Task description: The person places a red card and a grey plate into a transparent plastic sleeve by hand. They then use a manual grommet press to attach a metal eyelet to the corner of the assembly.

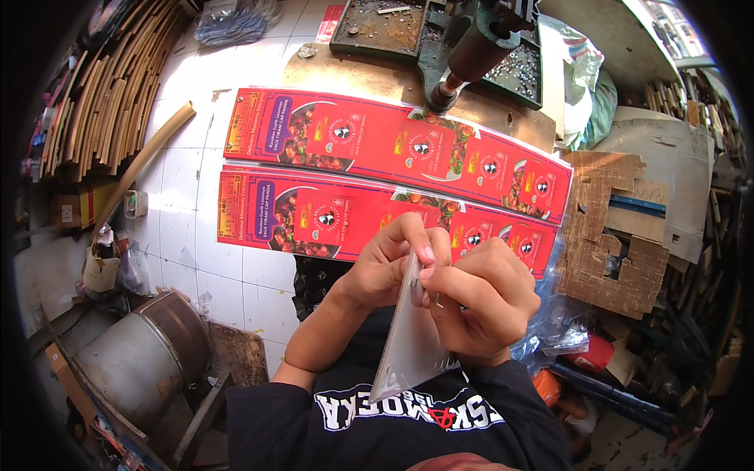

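A thin greyish-white panel [404,345] stands tilted close to my chest, its narrow upper end between my hands. My left hand [393,263] pinches that end from the left. From the right, the closed fingers of my right hand [487,294] press on the same edge. A small shiny spot shows on the panel near the fingertips; its kind is too small to make out. Beyond my hands lie two long red printed panels, the far one [377,137] and the near one [259,208], side by side. My hands partly cover the near one.
A dark metal press [471,59] stands at the far side, with a tray [377,31] of small metal bits. Stacked cardboard [118,86] fills the far left. A metal drum [149,361] lies at lower left. Worn brown boards [613,235] lean at right.
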{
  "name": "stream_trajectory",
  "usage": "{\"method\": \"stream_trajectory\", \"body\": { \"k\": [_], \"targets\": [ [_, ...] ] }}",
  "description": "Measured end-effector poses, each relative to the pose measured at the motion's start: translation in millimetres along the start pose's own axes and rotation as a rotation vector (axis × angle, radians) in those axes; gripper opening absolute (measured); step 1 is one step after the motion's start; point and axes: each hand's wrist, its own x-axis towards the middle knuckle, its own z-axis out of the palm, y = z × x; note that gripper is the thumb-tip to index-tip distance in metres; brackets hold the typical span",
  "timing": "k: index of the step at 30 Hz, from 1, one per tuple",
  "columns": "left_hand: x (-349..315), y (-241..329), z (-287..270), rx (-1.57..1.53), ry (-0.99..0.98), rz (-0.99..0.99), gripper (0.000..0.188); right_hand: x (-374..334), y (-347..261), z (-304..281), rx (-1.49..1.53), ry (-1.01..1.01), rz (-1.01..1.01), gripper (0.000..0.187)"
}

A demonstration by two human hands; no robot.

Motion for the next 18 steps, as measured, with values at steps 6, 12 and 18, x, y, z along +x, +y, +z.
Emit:
{"method": "stream_trajectory", "body": {
  "k": [6, 12, 18],
  "targets": [
    [-1.4, 3.0, -0.3, 0.003, 0.021, -0.021, 0.020, -0.7, 3.8, 5.6, 0.024, 0.032, -0.010, 0.027],
    [4.3, 3.6, -1.2, -0.143, -0.045, 0.025, 0.020, -13.0, 16.3, 6.9, 0.223, 0.309, 0.063, 0.017],
    [5.5, 11.9, -1.8, 0.095, -0.047, 0.037, 0.010, -4.7, 28.7, -9.9, 0.354, 0.492, 0.079, 0.029]
  ]
}}
